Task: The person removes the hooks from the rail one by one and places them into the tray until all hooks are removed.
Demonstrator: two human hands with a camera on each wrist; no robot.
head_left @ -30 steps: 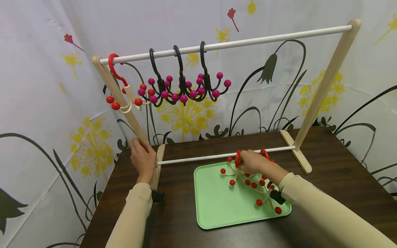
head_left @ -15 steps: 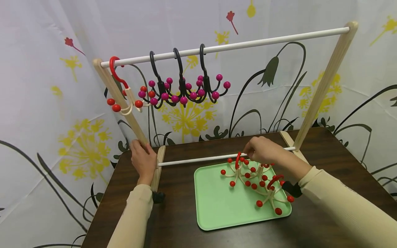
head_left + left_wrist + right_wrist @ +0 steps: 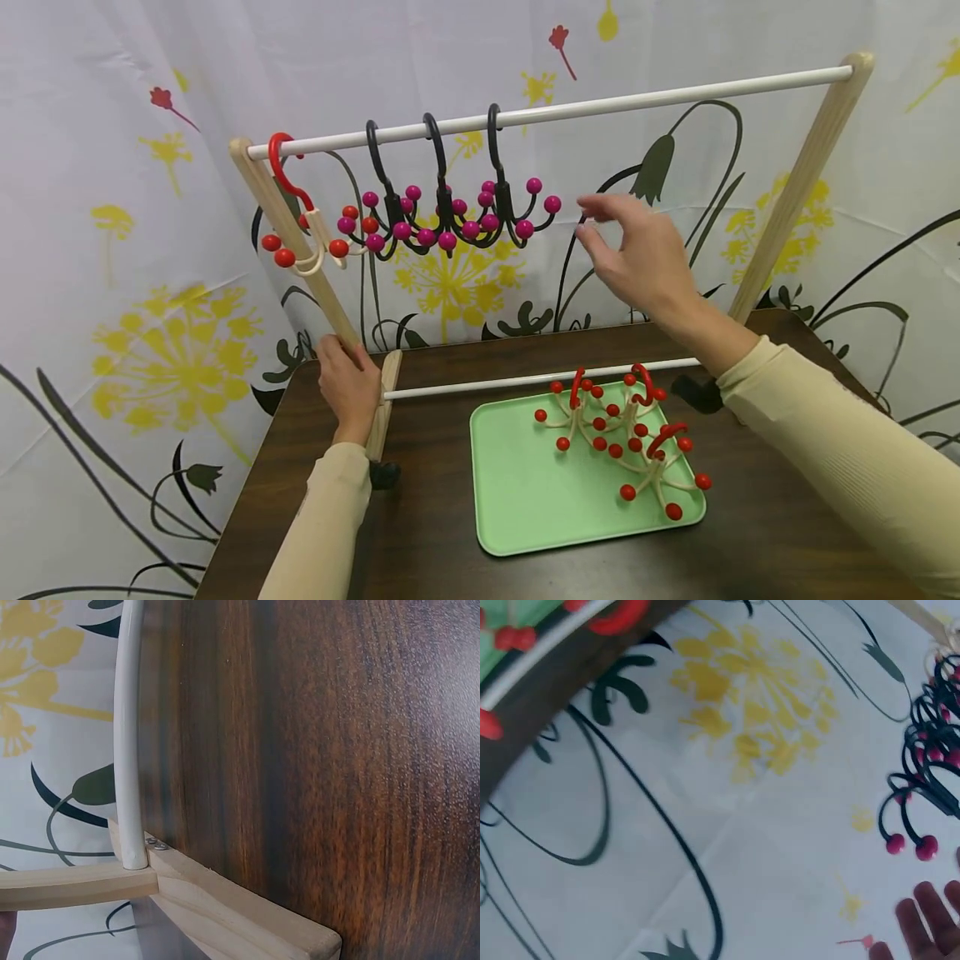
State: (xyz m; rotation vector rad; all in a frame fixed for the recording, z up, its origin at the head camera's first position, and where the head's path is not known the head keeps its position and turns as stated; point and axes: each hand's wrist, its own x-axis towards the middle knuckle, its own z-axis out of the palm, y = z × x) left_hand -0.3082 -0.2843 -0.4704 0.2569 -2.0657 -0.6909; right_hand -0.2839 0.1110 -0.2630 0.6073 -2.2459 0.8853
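My left hand (image 3: 349,387) grips the left wooden post (image 3: 330,304) of a rack, low down near its foot (image 3: 386,408). My right hand (image 3: 645,254) is in the air with nothing in it, thumb and fingers spread apart, to the right of the hanging hooks. Three black multi-arm hangers (image 3: 504,204) with magenta balls hang from the white top rail (image 3: 637,104). Left of them hangs a cream hanger (image 3: 318,237) with a red hook and red balls. Several fingers (image 3: 919,922) show in the right wrist view, below magenta balls (image 3: 926,847).
A green tray (image 3: 517,508) on the dark wooden table (image 3: 435,542) bears three cream hangers (image 3: 656,471) with red hooks and balls at its right side. A white lower rail (image 3: 457,387) runs behind it. Patterned cloth (image 3: 75,208) hangs behind the rack.
My right hand has let go of a red hook over the tray and risen to the height of the hanging black hangers. My left hand stays on the post.
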